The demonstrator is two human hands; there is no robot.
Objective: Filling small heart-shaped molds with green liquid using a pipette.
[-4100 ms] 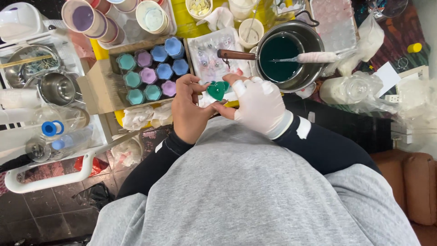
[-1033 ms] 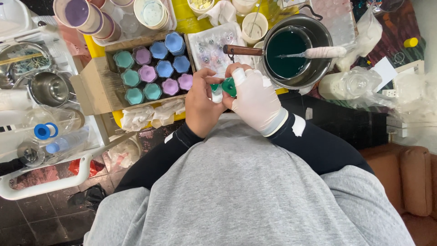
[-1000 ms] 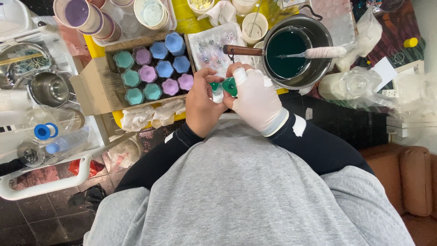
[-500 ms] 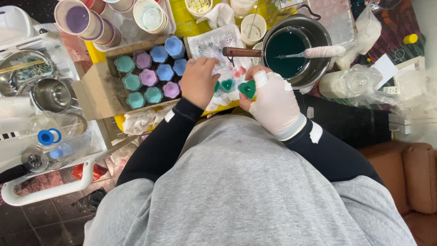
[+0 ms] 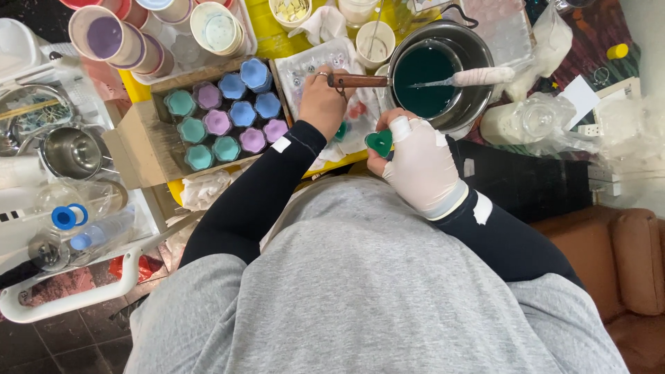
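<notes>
Head view: the green heart-shaped piece (image 5: 379, 143) is sitting pinched in the gloved right hand (image 5: 418, 166), just below the pot (image 5: 465, 104) of dark green liquid. The left hand (image 5: 323, 104), beside it half a second ago, is now reaching up to the wooden pot handle (image 5: 358, 81); its fingers are hiding their grip.

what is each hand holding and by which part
The gloved right hand pinches a small green heart-shaped piece by its edge. The bare left hand rests by the pot's wooden handle; a grip cannot be told.
</notes>
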